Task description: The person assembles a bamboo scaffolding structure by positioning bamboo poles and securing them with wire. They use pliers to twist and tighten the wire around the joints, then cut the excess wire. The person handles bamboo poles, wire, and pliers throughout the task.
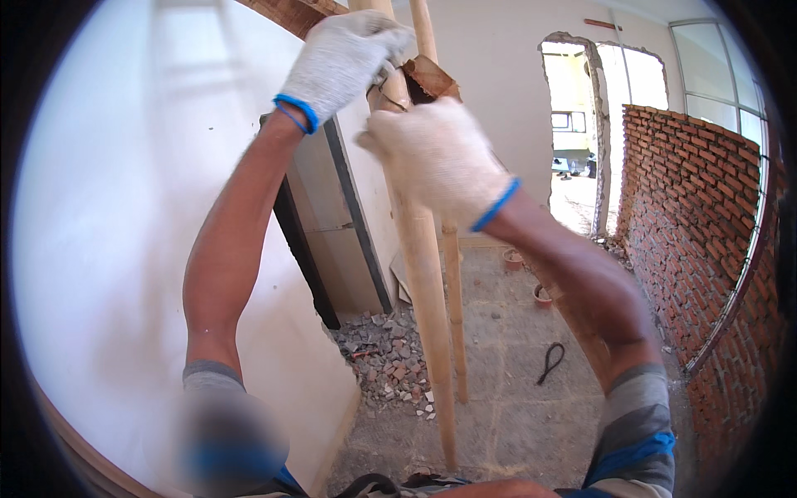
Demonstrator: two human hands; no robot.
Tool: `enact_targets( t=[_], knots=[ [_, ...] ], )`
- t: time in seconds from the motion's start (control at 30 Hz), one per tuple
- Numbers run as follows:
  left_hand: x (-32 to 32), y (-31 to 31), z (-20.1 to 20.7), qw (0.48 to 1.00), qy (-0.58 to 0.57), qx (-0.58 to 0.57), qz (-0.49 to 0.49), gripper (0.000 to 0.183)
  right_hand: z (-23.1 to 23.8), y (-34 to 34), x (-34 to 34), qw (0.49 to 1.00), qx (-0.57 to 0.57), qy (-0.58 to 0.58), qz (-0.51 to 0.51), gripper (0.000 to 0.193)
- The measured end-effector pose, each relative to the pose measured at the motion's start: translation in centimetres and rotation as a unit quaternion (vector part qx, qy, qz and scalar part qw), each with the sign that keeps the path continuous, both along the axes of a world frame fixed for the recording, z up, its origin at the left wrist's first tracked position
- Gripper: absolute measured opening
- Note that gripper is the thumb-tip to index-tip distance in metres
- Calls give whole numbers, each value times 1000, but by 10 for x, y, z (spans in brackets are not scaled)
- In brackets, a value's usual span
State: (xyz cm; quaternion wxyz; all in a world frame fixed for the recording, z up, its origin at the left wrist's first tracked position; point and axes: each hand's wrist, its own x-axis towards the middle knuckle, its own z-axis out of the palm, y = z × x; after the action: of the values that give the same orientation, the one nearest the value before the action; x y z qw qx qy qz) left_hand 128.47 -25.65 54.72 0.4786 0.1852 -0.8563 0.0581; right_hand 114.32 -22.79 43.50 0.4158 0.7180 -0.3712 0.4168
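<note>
Both my hands wear white knit gloves with blue cuffs and are raised to the upper part of a thick bamboo pole [425, 299]. My left hand [342, 65] is closed, its fingers curled at the pole's left side; what they grip is hidden. Lower and to the right, my right hand [436, 158] is closed in a fist across the front of the pole, slightly blurred. A thin dark tie [390, 101] loops round the bamboo between the hands. Just above my right hand sticks out a ragged-edged brown piece [432, 79]. A thinner bamboo pole [453, 324] stands behind.
Broken rubble [386, 357] is heaped by the left white wall [108, 249]. A dark loop of cord [550, 363] and two small pots [541, 296] are on the tiled floor. An unplastered brick wall [689, 199] stands right, near rough-edged openings [599, 141]. Reddish-brown timber [290, 15] crosses overhead.
</note>
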Motion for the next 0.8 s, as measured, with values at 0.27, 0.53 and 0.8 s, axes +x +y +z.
enact_targets(
  t=[0.27, 0.53, 0.8],
  knots=[
    [80, 7, -11, 997, 41, -54, 22, 38, 4, 37, -16, 994, -40, -11, -103, 23],
    [62, -23, -74, 987, -65, -140, 43, 36, 68, 8, -29, 961, 7, -132, 243, 29],
    [45, -33, -42, 949, 107, 189, -230, 43, 18, -7, -62, 970, -61, -177, 155, 18]
  ],
)
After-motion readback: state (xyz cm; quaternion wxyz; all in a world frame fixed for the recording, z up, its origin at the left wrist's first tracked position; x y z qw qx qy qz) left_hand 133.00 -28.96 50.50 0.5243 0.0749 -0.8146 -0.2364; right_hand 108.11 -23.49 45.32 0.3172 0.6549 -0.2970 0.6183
